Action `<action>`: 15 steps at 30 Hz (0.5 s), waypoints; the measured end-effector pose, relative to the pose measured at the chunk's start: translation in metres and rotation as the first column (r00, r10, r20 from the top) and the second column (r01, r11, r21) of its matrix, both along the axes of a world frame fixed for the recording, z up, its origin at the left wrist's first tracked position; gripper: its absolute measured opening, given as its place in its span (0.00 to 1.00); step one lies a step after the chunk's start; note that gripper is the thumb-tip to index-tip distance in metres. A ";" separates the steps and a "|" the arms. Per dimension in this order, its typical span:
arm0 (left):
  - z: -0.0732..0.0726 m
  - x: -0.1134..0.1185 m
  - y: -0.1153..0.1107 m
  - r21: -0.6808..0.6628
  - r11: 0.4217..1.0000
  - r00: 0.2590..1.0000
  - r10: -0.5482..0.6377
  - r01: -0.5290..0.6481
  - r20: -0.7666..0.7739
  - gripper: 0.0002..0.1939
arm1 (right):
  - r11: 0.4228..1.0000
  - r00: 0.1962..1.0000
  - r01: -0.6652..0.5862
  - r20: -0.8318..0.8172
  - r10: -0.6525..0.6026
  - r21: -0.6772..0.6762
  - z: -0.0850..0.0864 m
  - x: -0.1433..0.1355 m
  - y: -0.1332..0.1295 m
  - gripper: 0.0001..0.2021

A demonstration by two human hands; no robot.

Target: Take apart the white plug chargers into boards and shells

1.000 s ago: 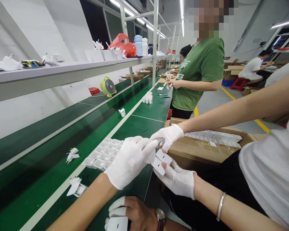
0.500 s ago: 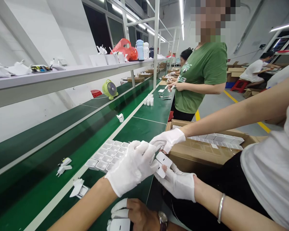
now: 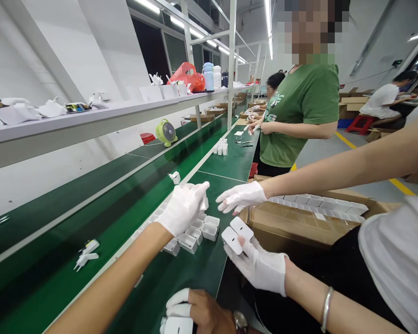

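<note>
My left hand (image 3: 186, 206), in a white glove, is above the near rows of open-topped white charger casings (image 3: 210, 230) on the green bench. Its closed fingers hold another white casing (image 3: 205, 204), partly hidden. At the bottom, my right hand (image 3: 200, 310), with white finger covers and a watch at the wrist, is closed on a white charger casing (image 3: 178, 326) with a small dark slot. To the right, a co-worker's gloved hand (image 3: 242, 197) has its fingers stretched out. That person's other hand (image 3: 259, 266) holds two white slotted casings (image 3: 242, 228).
A cardboard box (image 3: 292, 225) with rows of white casings stands beside the bench. White plug parts (image 3: 87, 254) and a plug piece (image 3: 175, 177) lie on the green belt. Behind are a small green fan (image 3: 166, 132), a long shelf (image 3: 125, 113) and a person in a green shirt (image 3: 297, 111).
My left hand has moved left and up, away from the co-worker's hands to above the casings. The co-worker's upper hand has opened its fingers. My right hand stays low with its casing.
</note>
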State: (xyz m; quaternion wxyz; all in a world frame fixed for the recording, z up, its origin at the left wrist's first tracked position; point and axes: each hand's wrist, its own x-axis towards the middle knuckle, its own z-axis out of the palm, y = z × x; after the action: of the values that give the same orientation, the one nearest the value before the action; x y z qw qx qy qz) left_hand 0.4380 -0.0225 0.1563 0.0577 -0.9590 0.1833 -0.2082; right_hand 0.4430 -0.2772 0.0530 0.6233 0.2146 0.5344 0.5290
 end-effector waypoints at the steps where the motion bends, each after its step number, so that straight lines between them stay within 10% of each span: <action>1: -0.006 0.009 0.004 0.015 0.999 0.998 0.039 -0.038 -0.044 0.28 | 0.999 0.999 0.030 -0.037 -0.031 -0.034 0.007 0.001 -0.001 0.20; 5: -0.035 0.045 0.001 0.167 0.982 0.951 0.136 -0.092 -0.277 0.25 | 0.975 0.919 0.207 -0.327 -0.222 -0.079 0.024 0.014 -0.007 0.15; 8: -0.053 0.072 -0.012 0.210 0.976 0.929 0.122 -0.049 -0.348 0.22 | 0.926 0.762 0.316 -0.636 -0.118 0.206 0.008 0.030 -0.011 0.14; 12: -0.075 0.106 -0.031 0.213 0.977 0.913 0.085 0.002 -0.399 0.15 | 0.731 0.236 0.499 -0.884 0.403 0.466 -0.023 0.048 -0.018 0.26; 15: -0.091 0.122 -0.046 0.185 0.982 0.909 0.049 0.032 -0.413 0.07 | 0.745 -0.166 0.560 -0.831 0.530 0.363 -0.029 0.059 -0.022 0.31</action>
State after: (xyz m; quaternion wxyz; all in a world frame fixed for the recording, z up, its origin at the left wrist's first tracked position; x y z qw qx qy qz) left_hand 0.5603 -0.0690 0.0657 0.1084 -0.9723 0.2060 0.0193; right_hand 0.5022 -0.2996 0.0237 -0.1419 0.7492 0.5716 0.3031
